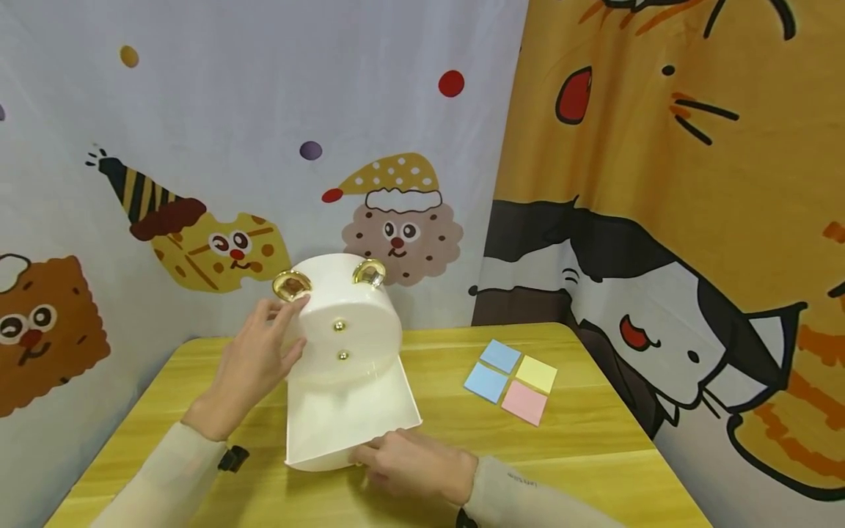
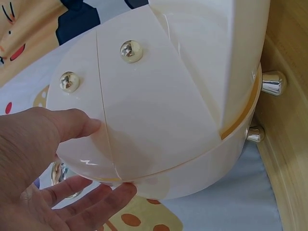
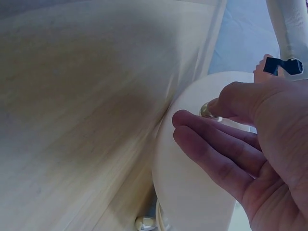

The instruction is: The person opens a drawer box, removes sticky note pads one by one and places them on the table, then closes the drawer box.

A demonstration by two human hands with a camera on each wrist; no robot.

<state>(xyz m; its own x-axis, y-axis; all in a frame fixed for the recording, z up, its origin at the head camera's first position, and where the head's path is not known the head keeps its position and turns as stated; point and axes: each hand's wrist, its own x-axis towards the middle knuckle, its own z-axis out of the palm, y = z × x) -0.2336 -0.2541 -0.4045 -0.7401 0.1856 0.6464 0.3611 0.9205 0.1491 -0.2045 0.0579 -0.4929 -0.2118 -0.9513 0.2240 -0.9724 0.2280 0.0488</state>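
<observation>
A white storage box (image 1: 340,290) with gold ring ears stands on the table, its rounded front dotted with gold knobs. Its lower drawer (image 1: 350,418) is pulled out toward me and shows a bare inside. My left hand (image 1: 254,359) rests against the box's left side below one ear; in the left wrist view the thumb (image 2: 79,122) lies on the front face and the fairly straight fingers touch the side edge. At the drawer front, my right hand (image 1: 416,466) pinches a gold knob (image 3: 208,111) between thumb and index finger, the other fingers extended alongside.
Sticky note pads in blue (image 1: 486,382), yellow (image 1: 536,374) and pink (image 1: 524,402) lie to the right of the box on the wooden table (image 1: 594,433). A cartoon-printed curtain (image 1: 218,110) hangs close behind the table. Small gold feet (image 2: 273,83) show under the box.
</observation>
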